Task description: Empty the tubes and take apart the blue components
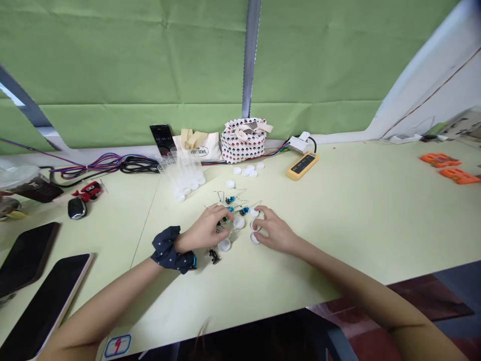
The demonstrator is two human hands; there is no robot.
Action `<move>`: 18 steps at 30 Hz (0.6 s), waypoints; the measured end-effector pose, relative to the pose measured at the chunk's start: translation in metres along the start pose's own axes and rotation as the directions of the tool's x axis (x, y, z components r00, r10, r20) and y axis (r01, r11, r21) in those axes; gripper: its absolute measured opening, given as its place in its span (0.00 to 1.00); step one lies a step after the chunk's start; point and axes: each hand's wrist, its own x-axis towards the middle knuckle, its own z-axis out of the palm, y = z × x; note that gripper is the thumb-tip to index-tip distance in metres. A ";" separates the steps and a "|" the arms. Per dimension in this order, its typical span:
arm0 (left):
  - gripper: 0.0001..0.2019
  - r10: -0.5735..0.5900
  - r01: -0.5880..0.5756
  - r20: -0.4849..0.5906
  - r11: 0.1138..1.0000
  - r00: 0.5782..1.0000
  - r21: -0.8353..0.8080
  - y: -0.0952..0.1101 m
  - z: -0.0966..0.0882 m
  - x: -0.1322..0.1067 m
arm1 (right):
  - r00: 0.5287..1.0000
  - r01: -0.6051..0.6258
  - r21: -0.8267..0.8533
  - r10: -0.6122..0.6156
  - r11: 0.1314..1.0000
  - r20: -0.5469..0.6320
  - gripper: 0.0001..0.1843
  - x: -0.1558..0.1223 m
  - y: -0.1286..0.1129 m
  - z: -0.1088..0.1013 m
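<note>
My left hand (209,226), with a dark dotted scrunchie (171,249) at its wrist, hovers over a cluster of small blue and black parts with thin wires. Its thumb and index finger curve apart, close to a white cap (238,222); what lies under the palm is partly hidden. On the other side, my right hand (276,231) has its fingers spread, the tips touching several white caps (254,238). Between the hands sits a blue part (244,211). Another white cap (224,245) and a black part (214,256) lie below my left hand.
Clear tubes with white caps (181,173) stand behind the parts, near more loose caps (253,174). A patterned pouch (243,143), a phone showing a timer (162,139) and a yellow power strip (302,166) are farther back. Phones (47,306), a key fob (77,208) and cables lie left.
</note>
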 end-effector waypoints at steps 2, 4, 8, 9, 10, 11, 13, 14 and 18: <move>0.07 -0.021 0.023 -0.026 0.998 0.999 0.065 0.007 0.006 0.011 | 0.996 0.038 0.041 -0.041 0.998 0.073 0.03 0.003 -0.003 -0.001; 0.11 -0.028 0.030 -0.015 0.979 1.000 0.204 0.014 0.018 0.022 | 0.990 0.049 0.070 -0.058 0.996 0.132 0.03 -0.001 -0.005 -0.004; 0.08 0.011 -0.037 0.059 0.885 0.998 0.464 0.025 0.043 0.036 | 0.983 -0.038 0.013 0.035 0.999 0.181 0.03 -0.021 0.008 -0.016; 0.09 0.030 -0.066 0.081 0.871 0.996 0.487 0.027 0.047 0.037 | 0.982 -0.078 -0.019 0.080 0.997 0.171 0.03 -0.022 0.018 -0.020; 0.10 0.054 -0.097 0.102 0.867 0.993 0.489 0.030 0.049 0.038 | 0.980 -0.129 -0.053 0.136 0.990 0.144 0.04 -0.019 0.030 -0.024; 0.10 0.078 -0.125 0.117 0.872 0.990 0.473 0.033 0.048 0.040 | 0.975 -0.185 -0.088 0.194 0.979 0.108 0.04 -0.012 0.043 -0.029; 0.11 0.119 -0.157 0.117 0.901 0.986 0.405 0.037 0.041 0.044 | 0.956 -0.287 -0.141 0.292 0.947 0.013 0.04 0.013 0.071 -0.036; 0.11 0.127 -0.156 0.101 0.919 0.987 0.362 0.038 0.035 0.047 | 0.939 -0.343 -0.148 0.337 0.928 -0.064 0.04 0.029 0.083 -0.039; 0.11 0.031 -0.024 -0.026 0.970 0.999 0.241 0.017 0.006 0.072 | 0.889 -0.406 -0.099 0.368 0.909 -0.272 0.11 0.090 0.107 -0.037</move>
